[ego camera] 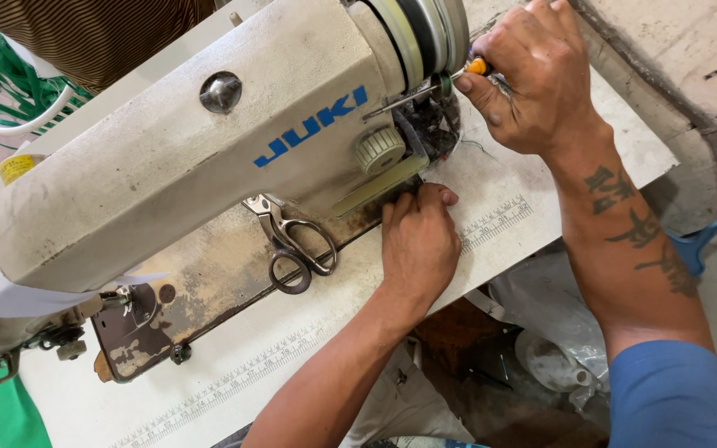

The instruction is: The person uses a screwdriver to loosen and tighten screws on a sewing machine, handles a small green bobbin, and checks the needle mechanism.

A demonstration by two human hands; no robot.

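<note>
Closest to the person, the left hand [418,249] lies palm-down on the white sewing table [325,348], fingers pressed together and curled against the base of the machine, seemingly to brace it while the other hand works; nothing is pinched between them that I can see. A printed ruler strip [495,224] runs along the table's front edge just beside that hand. A little to the left, a pair of metal scissors [292,245] rests with its loops on the worn, rust-stained bed plate [209,274], within easy reach. Behind it sits the industrial sewing machine [184,158], cream-coloured, scuffed and grimy, with blue lettering on its side, a round stitch dial [379,149] and a dark opening by the handwheel [425,33] where lint and thread have gathered. Farther off, the right hand [533,79] grips a small screwdriver [425,90] with an orange handle, thumb and forefinger pinching the handle, the rest of the fingers closed around it; the thin shaft points leftward into the machine's side just above the dial, angled so the tip meets the housing near that opening. Under the table, crumpled clear plastic [549,332] lies on the floor.
</note>
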